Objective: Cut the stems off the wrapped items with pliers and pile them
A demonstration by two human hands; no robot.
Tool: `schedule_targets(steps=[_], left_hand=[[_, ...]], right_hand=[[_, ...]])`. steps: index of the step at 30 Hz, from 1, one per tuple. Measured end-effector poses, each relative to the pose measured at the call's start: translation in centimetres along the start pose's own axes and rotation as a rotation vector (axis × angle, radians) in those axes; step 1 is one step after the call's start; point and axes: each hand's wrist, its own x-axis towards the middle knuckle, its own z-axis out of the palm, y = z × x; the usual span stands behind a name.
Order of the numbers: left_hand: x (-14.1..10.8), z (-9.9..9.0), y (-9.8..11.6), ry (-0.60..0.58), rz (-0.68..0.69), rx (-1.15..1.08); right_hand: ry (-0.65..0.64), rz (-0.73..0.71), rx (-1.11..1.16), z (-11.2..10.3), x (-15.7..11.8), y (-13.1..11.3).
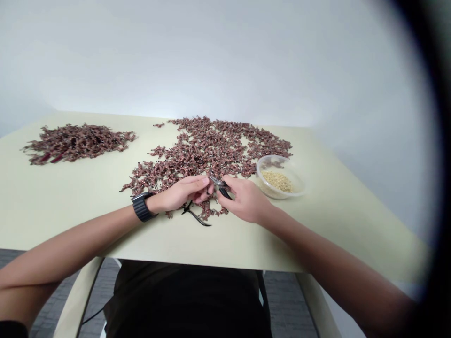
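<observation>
My left hand, with a dark watch at the wrist, is closed in a pinch near the front of a wide spread of small reddish-brown pieces. What its fingertips hold is too small to name. My right hand grips small pliers with black handles, their metal jaws pointing left at the left fingertips. Just below my left hand, a thin black-handled tool lies on the table, partly over some of the pieces.
A clear round bowl with small yellowish bits stands right of my right hand. At the left lies a separate heap of brown pieces with two dark red items. The pale table meets a white wall behind.
</observation>
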Motion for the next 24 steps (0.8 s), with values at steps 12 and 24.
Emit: schedule_targets(steps=[12, 24], left_hand=[[0.16, 0.06, 0.26, -0.025, -0.025, -0.063], [-0.04, 0.18, 0.18, -0.005, -0.016, 0.006]], right_hand=[[-0.011, 0.008, -0.021, -0.13, 0.07, -0.23], [-0.026, 0.034, 0.034, -0.21, -0.08, -0.35]])
